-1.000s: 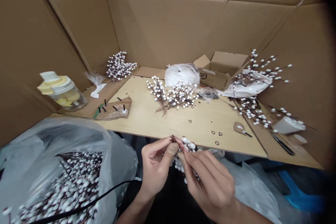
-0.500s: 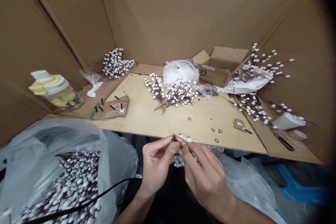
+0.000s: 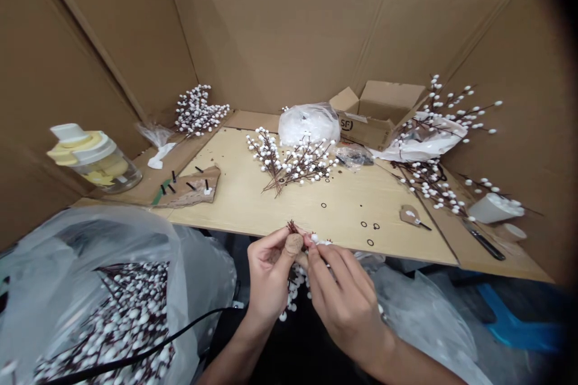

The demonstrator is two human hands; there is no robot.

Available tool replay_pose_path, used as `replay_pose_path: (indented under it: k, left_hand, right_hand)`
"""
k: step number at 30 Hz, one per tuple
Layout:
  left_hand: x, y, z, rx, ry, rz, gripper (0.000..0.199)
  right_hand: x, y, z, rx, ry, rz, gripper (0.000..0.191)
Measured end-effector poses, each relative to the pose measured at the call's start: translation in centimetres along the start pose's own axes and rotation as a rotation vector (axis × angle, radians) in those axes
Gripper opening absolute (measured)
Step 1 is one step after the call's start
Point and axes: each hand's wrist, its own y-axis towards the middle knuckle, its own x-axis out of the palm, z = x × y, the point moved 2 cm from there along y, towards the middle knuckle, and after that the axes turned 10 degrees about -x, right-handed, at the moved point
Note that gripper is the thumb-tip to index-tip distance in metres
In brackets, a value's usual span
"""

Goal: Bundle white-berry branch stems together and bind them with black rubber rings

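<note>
Just in front of the table's near edge, my left hand [image 3: 270, 274] is closed, pinching a bunch of artificial berry stems [image 3: 291, 227] whose brown wire ends stick up above the fingers. Tan wrapping covers the left thumb tip. My right hand [image 3: 345, 301] is closed against the same bunch, its fingertips touching it beside the left thumb. White berries [image 3: 292, 298] of the bunch hang below and between both hands. The fingers hide the middle of the stems, and whether the right fingers hold anything smaller cannot be made out.
Berry sprigs [image 3: 289, 162] lie mid-table, small black rings [image 3: 363, 224] to their right. A cardboard piece [image 3: 194, 189] holds black strips. A knife [image 3: 485, 242] lies right; an open carton [image 3: 368, 126] stands behind. A plastic bag [image 3: 185, 252] of berry stems is at left, near a jug [image 3: 97, 159].
The bunch has tilted and shifted slightly left in my hands. More wire ends show above the left fingers, and the berries hang lower on the left.
</note>
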Motion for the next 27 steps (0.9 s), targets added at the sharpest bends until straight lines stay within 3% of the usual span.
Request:
replay_pose_path:
  k: [5,8,10,13,15,20,24,27]
  left_hand:
    - [-1.2,0.7,-0.1,-0.063,-0.03,0.09,0.015]
    - [-2.4,1.0,0.1,-0.067,-0.034,0.091,0.016]
    - [-3.1,1.0,0.3,-0.06,-0.039,0.098,0.016]
    - [-3.9,0.9,0.6,-0.055,-0.057,0.125,0.016]
    - [-4.4,0.8,0.8,-0.05,-0.065,0.131,0.017]
    - [-5.7,0.9,1.4,-0.028,-0.044,0.153,0.016]
    - [-6.3,0.9,1.8,-0.014,-0.007,0.153,0.017]
    - [-6.3,0.8,2.0,-0.013,0.024,0.151,0.017]
  right_hand:
    - [-0.9,1.4,1.5,0.124,0.446,-0.146,0.024]
    - [-0.7,3.3,4.3,0.294,0.683,-0.267,0.02]
    - [0.8,4.9,6.9,0.332,0.678,-0.294,0.021]
    - [5.0,7.5,10.6,0.1,0.343,-0.232,0.023]
    - [8.7,8.8,11.9,-0.028,0.289,-0.261,0.025]
    - [15.8,10.4,11.0,-0.368,0.304,-0.343,0.018]
    - [18.4,11.9,10.8,-0.453,0.278,-0.284,0.016]
    - [17.6,13.9,13.5,-0.346,0.209,-0.127,0.024]
